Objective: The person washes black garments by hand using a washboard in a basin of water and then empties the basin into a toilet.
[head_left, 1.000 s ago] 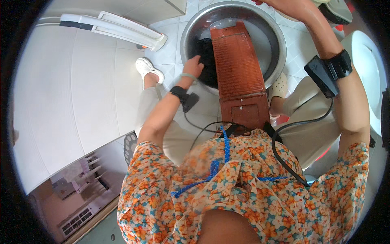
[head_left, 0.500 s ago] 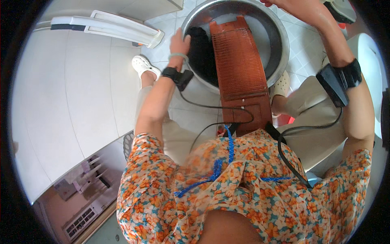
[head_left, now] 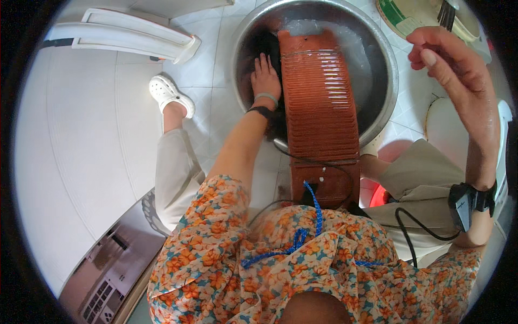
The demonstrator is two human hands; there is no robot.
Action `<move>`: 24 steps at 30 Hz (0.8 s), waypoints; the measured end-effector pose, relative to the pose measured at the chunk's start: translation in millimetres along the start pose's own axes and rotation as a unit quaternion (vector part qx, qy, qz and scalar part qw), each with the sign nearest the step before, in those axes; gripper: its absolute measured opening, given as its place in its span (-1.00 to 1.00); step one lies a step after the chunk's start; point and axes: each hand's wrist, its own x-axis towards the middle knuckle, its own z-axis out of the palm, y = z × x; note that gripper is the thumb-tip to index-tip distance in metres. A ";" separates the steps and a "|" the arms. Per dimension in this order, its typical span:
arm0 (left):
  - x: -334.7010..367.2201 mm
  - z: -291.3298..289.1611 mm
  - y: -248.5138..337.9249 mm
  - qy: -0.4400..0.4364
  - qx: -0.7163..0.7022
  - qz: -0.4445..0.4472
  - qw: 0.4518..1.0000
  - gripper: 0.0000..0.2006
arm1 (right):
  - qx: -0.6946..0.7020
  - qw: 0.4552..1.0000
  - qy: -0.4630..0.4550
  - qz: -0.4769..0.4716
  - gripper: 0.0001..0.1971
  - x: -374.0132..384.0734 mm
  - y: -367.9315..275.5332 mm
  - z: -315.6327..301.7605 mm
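A reddish-brown ridged washboard [head_left: 318, 102] slopes from my lap into a round metal basin [head_left: 389, 102]. Its ridges look wet and shiny. Dark, bunched cloth [head_left: 265, 46] lies in the basin along the washboard's left side. My left hand [head_left: 265, 81] presses down on this cloth, palm down with fingers stretched out. To the right of the basin my right hand [head_left: 456, 73] is raised in the air, its fingers loosely bent and the thumb apart. Nothing shows in it. Cloudy water [head_left: 353, 59] with some foam fills the basin's right side.
Beyond my right hand stands a pale tub with a green label [head_left: 396, 19], and a dark-bristled brush [head_left: 447, 15] is by it. A red container [head_left: 377, 197] sits near my right leg. White panels [head_left: 81, 135] rise on the left. Black cables run from my wrist devices.
My left hand has moved from the basin's left rim onto the dark cloth. My right hand has come back from the far side toward me and right. The view has shifted slightly.
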 end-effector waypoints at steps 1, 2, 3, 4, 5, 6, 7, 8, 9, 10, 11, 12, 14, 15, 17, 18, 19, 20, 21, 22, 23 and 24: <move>1.6 0.3 0.6 0.000 -0.007 -0.003 1.000 -0.44 | 0.007 1.000 -0.004 0.010 -0.73 5.3 -4.2 2.6; 3.5 -1.5 0.7 0.013 0.001 0.005 1.000 -0.43 | 0.041 0.999 -0.018 -0.005 -0.73 10.3 -6.2 3.7; 4.9 -3.7 0.2 0.027 0.010 0.011 1.000 -0.42 | 0.076 0.996 -0.034 -0.022 -0.74 15.1 -6.9 4.6; 6.3 -6.3 -1.0 0.005 0.008 0.021 1.000 -0.43 | 0.065 0.996 -0.046 -0.035 -0.73 19.5 -5.0 4.8; 6.2 -12.4 0.6 0.008 0.010 0.020 1.000 -0.43 | 0.064 0.996 -0.044 -0.038 -0.73 20.9 -0.6 4.8; 4.4 -18.2 2.5 -0.004 -0.012 0.017 1.000 -0.44 | 0.051 0.996 -0.041 -0.062 -0.72 21.0 3.6 4.4; 1.5 -23.5 4.8 -0.017 -0.034 0.014 0.999 -0.44 | 0.038 0.995 -0.037 -0.085 -0.71 20.2 6.6 2.5; -6.4 -25.7 5.8 -0.017 -0.028 0.012 0.999 -0.44 | 0.025 0.995 -0.040 -0.091 -0.70 19.4 10.2 1.6; -15.5 -26.9 8.6 -0.062 -0.048 0.025 0.997 -0.44 | 0.030 0.994 -0.040 -0.093 -0.70 17.0 15.6 0.9; -21.9 -28.0 11.4 -0.108 -0.068 0.038 0.991 -0.44 | 0.039 0.994 -0.029 -0.096 -0.70 13.8 22.1 0.3; -27.4 -25.9 9.5 -0.113 -0.064 0.033 0.991 -0.44 | 0.049 0.994 -0.022 -0.099 -0.70 11.9 25.4 2.2; -29.9 -24.0 8.1 -0.148 -0.058 0.049 0.986 -0.45 | 0.063 0.993 -0.028 -0.096 -0.69 10.3 25.4 3.6; -25.8 -20.7 6.2 -0.200 -0.042 0.084 0.975 -0.47 | 0.068 0.992 -0.041 -0.098 -0.70 9.3 25.0 6.2; -24.3 -18.5 6.3 -0.199 -0.044 0.085 0.975 -0.47 | 0.067 0.991 -0.051 -0.101 -0.70 10.2 23.0 4.9; -18.6 -15.6 11.8 -0.254 -0.021 0.055 0.965 -0.50 | 0.055 0.992 -0.044 -0.103 -0.70 14.2 22.1 3.9; -23.0 -3.6 1.1 -0.252 -0.020 0.050 0.966 -0.50 | 0.051 0.991 -0.042 -0.117 -0.71 17.7 17.2 5.2; -25.5 16.0 -21.2 -0.181 -0.024 0.067 0.981 -0.54 | 0.051 0.989 -0.041 -0.133 -0.71 21.9 8.7 8.5; -21.0 23.5 -34.1 -0.110 -0.026 0.090 0.990 -0.58 | 0.065 0.987 -0.029 -0.143 -0.72 24.8 7.4 14.6; -8.4 9.3 -24.2 -0.106 -0.028 0.100 0.989 -0.58 | 0.075 0.988 -0.013 -0.136 -0.73 22.1 12.8 16.4; 7.8 -8.7 -19.1 -0.220 -0.022 0.116 0.968 -0.61 | 0.041 0.989 -0.033 -0.138 -0.73 20.3 13.5 15.0; 19.7 -32.2 -10.7 -0.334 -0.011 0.131 0.933 -0.64 | 0.039 0.990 -0.026 -0.133 -0.73 15.9 17.6 13.4; 22.9 -47.3 -9.7 -0.232 -0.040 0.133 0.963 -0.72 | 0.042 0.991 -0.018 -0.125 -0.73 13.6 19.3 16.0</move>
